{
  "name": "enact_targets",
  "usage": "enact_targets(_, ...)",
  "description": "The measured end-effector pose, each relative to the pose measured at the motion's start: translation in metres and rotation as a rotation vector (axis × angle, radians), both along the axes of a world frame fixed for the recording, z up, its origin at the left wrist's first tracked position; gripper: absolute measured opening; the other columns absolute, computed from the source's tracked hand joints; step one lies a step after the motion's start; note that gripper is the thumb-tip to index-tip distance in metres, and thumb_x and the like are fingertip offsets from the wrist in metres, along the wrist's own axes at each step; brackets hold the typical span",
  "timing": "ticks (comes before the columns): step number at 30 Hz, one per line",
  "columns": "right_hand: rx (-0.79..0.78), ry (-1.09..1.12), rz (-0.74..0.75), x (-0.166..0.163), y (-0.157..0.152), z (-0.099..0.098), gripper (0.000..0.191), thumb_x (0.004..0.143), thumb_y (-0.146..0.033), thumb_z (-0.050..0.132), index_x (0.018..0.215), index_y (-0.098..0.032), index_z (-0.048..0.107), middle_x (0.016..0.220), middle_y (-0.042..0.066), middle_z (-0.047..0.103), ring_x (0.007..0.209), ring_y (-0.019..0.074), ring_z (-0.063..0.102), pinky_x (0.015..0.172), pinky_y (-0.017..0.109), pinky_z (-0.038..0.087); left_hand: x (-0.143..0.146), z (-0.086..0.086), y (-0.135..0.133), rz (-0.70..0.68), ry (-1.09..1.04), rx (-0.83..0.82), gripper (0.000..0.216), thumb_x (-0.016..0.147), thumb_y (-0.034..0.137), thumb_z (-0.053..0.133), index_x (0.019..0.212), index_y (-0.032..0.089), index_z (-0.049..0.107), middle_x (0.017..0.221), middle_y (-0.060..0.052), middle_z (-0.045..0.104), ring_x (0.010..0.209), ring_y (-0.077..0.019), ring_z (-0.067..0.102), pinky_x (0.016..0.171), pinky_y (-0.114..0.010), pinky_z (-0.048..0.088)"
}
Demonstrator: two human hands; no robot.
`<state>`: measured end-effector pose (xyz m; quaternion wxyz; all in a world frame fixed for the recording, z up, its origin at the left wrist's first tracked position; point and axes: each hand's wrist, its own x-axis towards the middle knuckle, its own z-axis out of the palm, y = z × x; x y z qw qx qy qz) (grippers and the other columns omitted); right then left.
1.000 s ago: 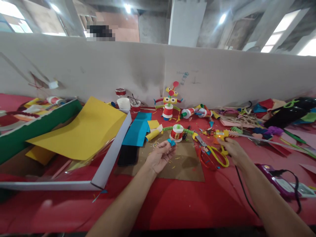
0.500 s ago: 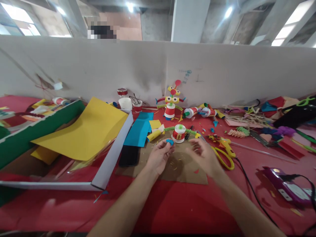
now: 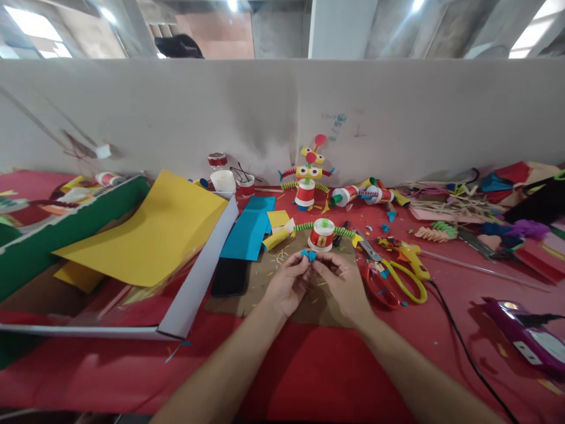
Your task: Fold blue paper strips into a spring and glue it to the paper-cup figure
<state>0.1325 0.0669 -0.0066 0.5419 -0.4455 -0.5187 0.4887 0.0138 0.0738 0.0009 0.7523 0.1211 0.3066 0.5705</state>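
Observation:
Between the fingertips of both hands is a small blue piece of paper [image 3: 309, 255]. My left hand [image 3: 289, 281] pinches it from the left, and my right hand [image 3: 342, 282] pinches it from the right. Just beyond the fingers stands a red-and-white paper cup figure [image 3: 321, 235] with green and yellow folded-paper arms and a green patch on top. Its left arm reaches toward a yellow paper roll [image 3: 276, 239]. Under the hands lies a brown cardboard sheet [image 3: 251, 297] strewn with small paper scraps.
Scissors [image 3: 386, 277] with red and yellow handles and a yellow glue gun [image 3: 410, 257] lie to the right. A box [image 3: 198, 282] with yellow paper is at left, beside blue paper [image 3: 251, 227] and a black phone [image 3: 229, 277]. Finished-looking cup figures [image 3: 305, 191] stand behind.
My right hand has moved left from above the scissors and joined my left hand, closing on the blue paper piece. The scissors are now uncovered. The view has shifted slightly.

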Motion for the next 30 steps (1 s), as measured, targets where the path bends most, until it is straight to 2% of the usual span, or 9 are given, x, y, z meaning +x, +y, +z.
enact_targets(6,-0.022,0.061,0.043,-0.002,0.0,0.002,0.026,0.074,-0.033,0.067,0.096,-0.02,0.067,0.096,0.005,0.071,0.088,0.0208,0.066,0.085,0.038,0.052,-0.001,-0.003,0.002,-0.005,0.01,-0.021,0.013,0.068,0.004,0.07,0.077,0.014,0.067,0.071,0.001,0.066,0.06,-0.0054,0.059,0.059,-0.014,0.047)
enact_targets(10,-0.007,0.034,0.024,-0.001,0.001,0.003,0.023,0.076,-0.032,0.065,0.095,-0.019,0.068,0.095,0.005,0.071,0.087,0.0202,0.065,0.084,0.036,0.051,0.0,-0.003,0.001,-0.011,-0.008,-0.019,0.012,0.069,0.004,0.068,0.076,0.013,0.067,0.073,0.0,0.067,0.064,-0.0061,0.061,0.063,-0.014,0.049)
enact_targets(16,0.004,-0.039,-0.037,0.008,0.006,0.005,0.019,0.073,-0.027,0.064,0.088,-0.017,0.066,0.088,0.005,0.07,0.077,0.0182,0.064,0.075,0.032,0.051,-0.001,0.003,-0.003,-0.003,0.219,0.129,0.017,0.064,0.009,0.074,0.081,0.012,0.071,0.077,-0.003,0.071,0.068,-0.0087,0.064,0.07,-0.018,0.05)
enact_targets(21,-0.007,-0.058,0.005,0.011,0.008,0.005,0.018,0.071,-0.027,0.063,0.086,-0.017,0.066,0.085,0.005,0.07,0.075,0.0183,0.064,0.072,0.032,0.052,-0.003,0.007,-0.004,0.029,0.384,0.21,0.017,0.062,0.02,0.079,0.076,0.012,0.073,0.073,-0.004,0.071,0.066,-0.0102,0.063,0.069,-0.021,0.05)
enact_targets(30,-0.016,0.042,0.049,0.007,0.002,0.012,0.02,0.073,-0.03,0.066,0.091,-0.02,0.064,0.089,0.003,0.07,0.083,0.0181,0.065,0.08,0.034,0.052,0.0,0.003,-0.004,0.042,0.382,0.246,0.016,0.068,0.023,0.075,0.081,0.014,0.072,0.077,-0.004,0.071,0.073,-0.0117,0.064,0.077,-0.024,0.05)
